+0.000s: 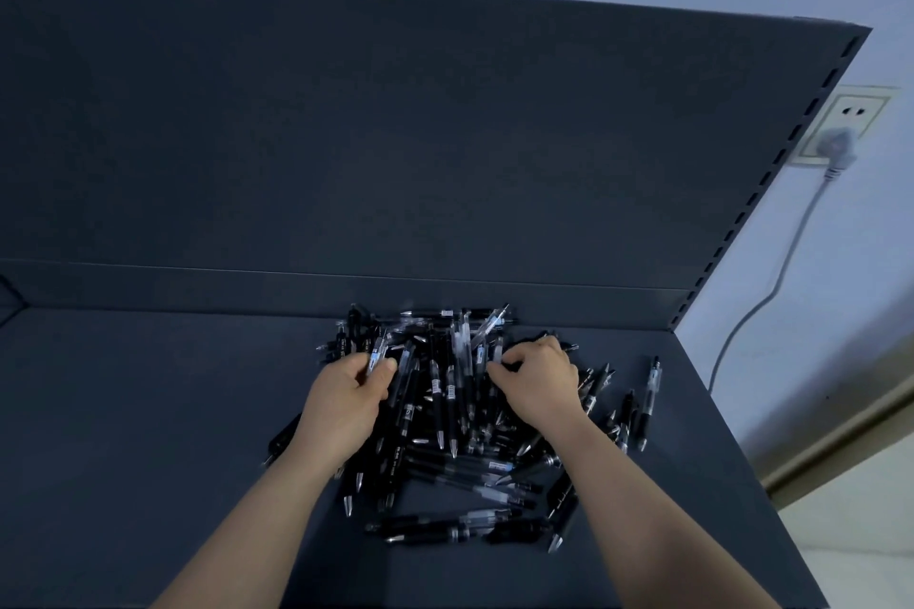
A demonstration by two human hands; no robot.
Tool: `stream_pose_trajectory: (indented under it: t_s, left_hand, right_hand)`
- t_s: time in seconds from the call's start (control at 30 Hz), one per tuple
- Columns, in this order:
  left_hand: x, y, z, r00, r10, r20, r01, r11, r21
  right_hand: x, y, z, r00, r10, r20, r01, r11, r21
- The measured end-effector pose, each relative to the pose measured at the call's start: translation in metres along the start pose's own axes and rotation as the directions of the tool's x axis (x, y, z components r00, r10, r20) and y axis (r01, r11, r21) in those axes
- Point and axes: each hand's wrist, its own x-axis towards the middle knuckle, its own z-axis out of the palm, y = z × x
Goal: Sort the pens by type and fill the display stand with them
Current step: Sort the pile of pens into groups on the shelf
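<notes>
We are over a dark grey metal shelf [148,410] with a tall back panel [395,139] behind it. The pile of pens [445,410] sprawls between and under both our hands, black barrels and clear ones all tangled.

Our left hand [346,401] has thumb and fingers pinched round a clear-barrelled pen [378,351] at its fingertips. That pen's long axis runs away from us, leaning slightly right; which end is the tip is too blurred to call. Our right hand [539,386] digs in with fingers curled down among the pens, and we cannot tell whether it has caught one.

Between the hands, several pens point silver tips back toward us. Nearer our wrists they lie crosswise, and a stray pen [650,406] sits out past the right hand.

To do this well, we reckon: lift one pen clear at a time, check clear against black, and turn the tips one way. No display stand shows here.

Off right, a wall socket [850,124] and its cable [771,292].
</notes>
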Motion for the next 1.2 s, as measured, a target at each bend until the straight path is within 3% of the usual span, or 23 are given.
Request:
stream_pose_trajectory:
  t_s: [0.13,0.3,0.47,0.73,0.93,1.2]
  left_hand:
    - [-0.001,-0.001,-0.006,1.000,-0.016,-0.020,0.016,1.000,0.013]
    - [-0.002,-0.001,-0.011,0.999,-0.004,-0.042,0.007,0.998,0.056]
    - [-0.003,-0.001,-0.009,0.999,-0.026,-0.034,0.027,1.000,0.016]
    - [-0.008,0.000,-0.010,0.998,-0.056,-0.029,0.055,0.998,-0.033]
    - [-0.013,0.001,-0.016,0.999,-0.032,-0.043,0.034,0.999,0.032]
    - [-0.018,-0.003,-0.031,0.999,-0.031,0.024,0.034,0.993,-0.113]
  right_hand:
    - [0.004,-0.006,-0.005,0.995,0.095,-0.024,-0.090,0.982,0.164]
    - [-0.003,-0.012,-0.015,0.998,0.034,0.049,-0.052,0.898,0.437]
    - [-0.004,-0.017,-0.012,0.999,0.005,0.032,-0.016,0.929,0.369]
    - [-0.006,-0.033,-0.011,0.975,0.083,0.206,-0.107,0.988,0.107]
    - [-0.006,-0.032,-0.012,0.960,0.112,0.255,-0.159,0.972,0.170]
    - [-0.023,-0.034,-0.026,0.972,0.070,0.224,-0.161,0.893,0.419]
